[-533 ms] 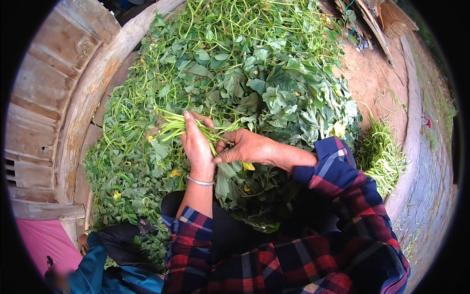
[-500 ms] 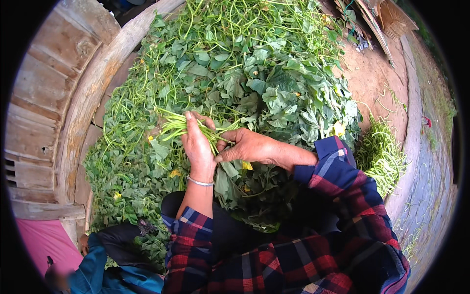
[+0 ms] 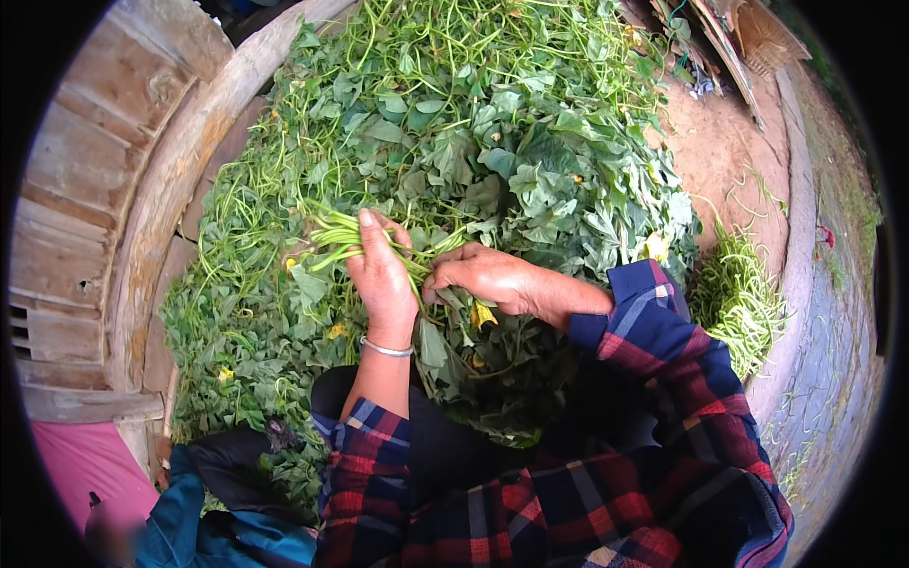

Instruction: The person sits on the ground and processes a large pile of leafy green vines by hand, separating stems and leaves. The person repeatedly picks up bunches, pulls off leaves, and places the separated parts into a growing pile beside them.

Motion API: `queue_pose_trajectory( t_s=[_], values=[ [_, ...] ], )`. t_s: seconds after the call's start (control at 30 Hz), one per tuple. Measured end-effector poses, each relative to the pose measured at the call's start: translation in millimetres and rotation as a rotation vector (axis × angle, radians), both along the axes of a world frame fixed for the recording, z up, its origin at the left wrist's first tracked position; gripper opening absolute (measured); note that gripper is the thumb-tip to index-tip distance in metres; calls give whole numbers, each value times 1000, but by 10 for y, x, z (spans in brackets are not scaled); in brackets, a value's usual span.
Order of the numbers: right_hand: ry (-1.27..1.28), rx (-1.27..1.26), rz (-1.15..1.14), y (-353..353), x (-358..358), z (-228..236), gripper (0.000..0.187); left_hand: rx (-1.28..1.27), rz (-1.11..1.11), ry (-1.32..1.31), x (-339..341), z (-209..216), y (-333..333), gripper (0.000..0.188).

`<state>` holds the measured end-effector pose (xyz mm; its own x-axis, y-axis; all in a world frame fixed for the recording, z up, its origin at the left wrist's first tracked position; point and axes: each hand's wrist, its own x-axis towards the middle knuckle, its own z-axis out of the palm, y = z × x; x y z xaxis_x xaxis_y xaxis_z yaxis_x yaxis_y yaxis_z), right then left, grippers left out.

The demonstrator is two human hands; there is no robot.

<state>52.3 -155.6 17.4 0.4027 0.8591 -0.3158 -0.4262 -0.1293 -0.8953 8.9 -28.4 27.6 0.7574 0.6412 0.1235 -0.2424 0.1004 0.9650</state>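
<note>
Right hand has curled, hold unclear; left hand grips green stems, long axis toward upper left.

Pink cloth near wooden boards

Stems smooth; leaves matt; bracelet shiny metal; boards rough wood; shirt cloth.

Reddish-brown ground, heap of leafy green vines, pile of pale-green stems
</note>
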Motion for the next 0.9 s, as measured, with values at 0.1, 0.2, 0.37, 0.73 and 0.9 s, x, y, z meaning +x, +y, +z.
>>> queue_pose_trajectory(
  t_s=[0.1,0.2,0.37,0.73,0.9],
  values=[
    [-114,-151,190,20,-14,67,18,65,-21,-25,-1,-6,-65,31],
    [-317,-173,349,-5,-109,-11,16,-33,-2,-36,29,27,-3,31],
    [-77,17,-128,-96,84,57,13,-500,-120,-236,30,38,236,26],
    [-69,160,-40,85,-183,-145,27,-713,-228,-333,25,-84,323,24],
    [-68,11,15,42,-71,-134,23,-702,-211,-349,11,-40,373,25]
  ],
)
